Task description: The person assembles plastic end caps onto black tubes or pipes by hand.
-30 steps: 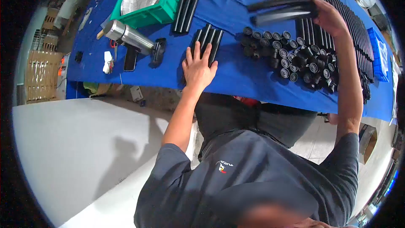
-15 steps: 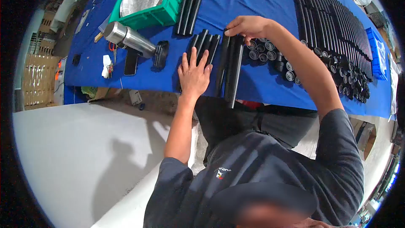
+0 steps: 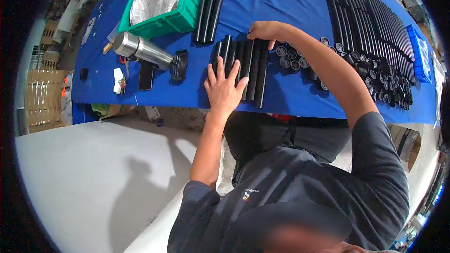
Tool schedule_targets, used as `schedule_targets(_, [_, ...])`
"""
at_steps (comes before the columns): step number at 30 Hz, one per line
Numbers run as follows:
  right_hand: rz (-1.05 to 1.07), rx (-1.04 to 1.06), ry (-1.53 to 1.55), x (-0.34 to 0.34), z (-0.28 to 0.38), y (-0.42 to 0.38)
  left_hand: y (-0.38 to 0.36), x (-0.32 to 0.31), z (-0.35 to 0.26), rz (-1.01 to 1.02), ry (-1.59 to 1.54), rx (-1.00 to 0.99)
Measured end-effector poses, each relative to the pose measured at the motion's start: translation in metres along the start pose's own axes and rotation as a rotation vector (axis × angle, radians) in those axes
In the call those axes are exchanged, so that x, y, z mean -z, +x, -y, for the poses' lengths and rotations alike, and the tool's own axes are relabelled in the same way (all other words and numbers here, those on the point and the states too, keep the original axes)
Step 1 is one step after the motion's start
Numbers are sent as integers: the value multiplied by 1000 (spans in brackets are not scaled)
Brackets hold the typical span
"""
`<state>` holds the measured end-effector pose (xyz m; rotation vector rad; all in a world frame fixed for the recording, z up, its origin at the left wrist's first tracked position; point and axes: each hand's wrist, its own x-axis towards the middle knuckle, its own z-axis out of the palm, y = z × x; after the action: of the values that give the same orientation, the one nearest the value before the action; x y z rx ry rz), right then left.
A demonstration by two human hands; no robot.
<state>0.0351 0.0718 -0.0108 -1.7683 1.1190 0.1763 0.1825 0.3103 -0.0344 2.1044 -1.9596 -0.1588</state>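
Observation:
Several black tubes (image 3: 248, 68) lie side by side near the front edge of the blue-covered table (image 3: 290, 0). My left hand (image 3: 225, 89) rests flat on their near ends with fingers spread. My right hand (image 3: 263, 30) is at the far ends of the rightmost tubes, fingers curled on their tips. A heap of short black caps (image 3: 293, 58) lies just right of the tubes, under my right forearm.
A long row of black tubes (image 3: 370, 14) and more caps (image 3: 379, 82) fill the right side. A green bin (image 3: 164, 0) with a plastic bag, more tubes (image 3: 213, 0), a steel flask (image 3: 143, 49), a phone (image 3: 145, 75) and small items lie left.
My right hand carried black tubes from the far right down to the left and laid them against the group under my left hand. My left hand shifted slightly right.

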Motion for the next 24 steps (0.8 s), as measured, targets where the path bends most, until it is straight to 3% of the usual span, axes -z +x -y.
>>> schedule_targets(2, [112, 119, -254, 0, -14, 24, -1, 0, -1, 6, -11, -10])
schedule_targets(4, [130, 122, -280, 2, -7, 20, 0, 1, -2, 10, -22, -10])
schedule_targets(6, [59, 10, -77, -1, 0, 5, -1, 0, 2, 15, -10, -28])
schedule_targets(9, [-113, 90, -80, -7, 3, -15, -2, 4, 12, 34, -56, -75])
schedule_targets(12, [-221, -11, -124, -8, 7, -6, -4, 12, 26, 52, -168, -114])
schedule_targets(15, [-116, -33, -173, -2, 12, -7, -13, 16, 35, 4, -199, -165])
schedule_targets(19, [-126, -2, -208, -5, 5, 1, -32, 23, 19, 94, -15, -194])
schedule_targets(24, [-219, 73, -290, -8, -8, 7, -36, 11, 26, 87, -42, -222])
